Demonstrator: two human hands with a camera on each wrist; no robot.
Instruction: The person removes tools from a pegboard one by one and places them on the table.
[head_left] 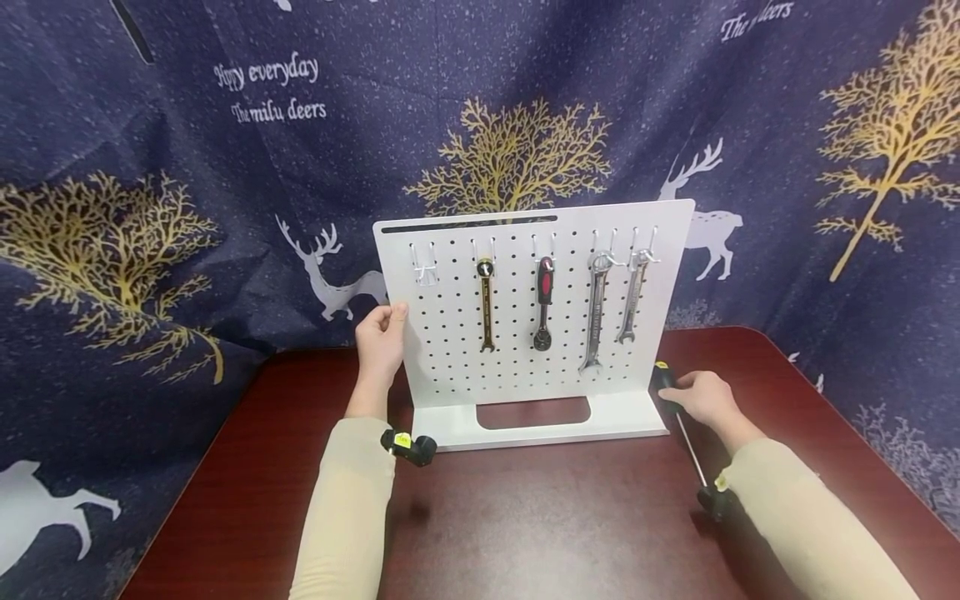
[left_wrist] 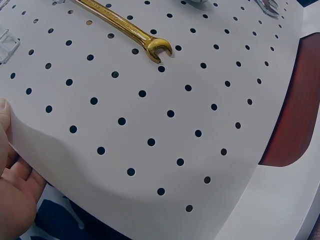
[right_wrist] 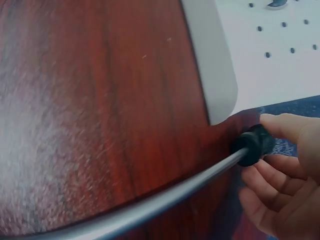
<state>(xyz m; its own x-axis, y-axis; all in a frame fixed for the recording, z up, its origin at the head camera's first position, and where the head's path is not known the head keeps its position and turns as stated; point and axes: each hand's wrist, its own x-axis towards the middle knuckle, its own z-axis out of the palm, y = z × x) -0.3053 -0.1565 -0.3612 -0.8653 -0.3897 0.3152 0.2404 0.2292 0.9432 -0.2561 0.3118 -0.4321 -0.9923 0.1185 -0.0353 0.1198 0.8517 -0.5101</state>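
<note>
The right hand (head_left: 705,397) is pinching the dark handle (right_wrist: 248,148) of what is looking like a screwdriver (right_wrist: 200,179), just beside the lower right corner of the white pegboard (head_left: 670,225). The steel shaft is slanting back toward the person over the red table (head_left: 525,500); its tip is not showing clearly. The left hand (head_left: 381,343) is gripping the board's left edge, thumb in front and fingers reaching behind.

The screwdriver is probably feeling stiff and fairly light, with little risk of breaking. Its thick handle is offering the best hold; the smooth, slim shaft is likely being more slippery and prone to rolling between fingers. The board is seeming rigid but perhaps easily tipped, so its edge is suiting a steadying grip.
</note>
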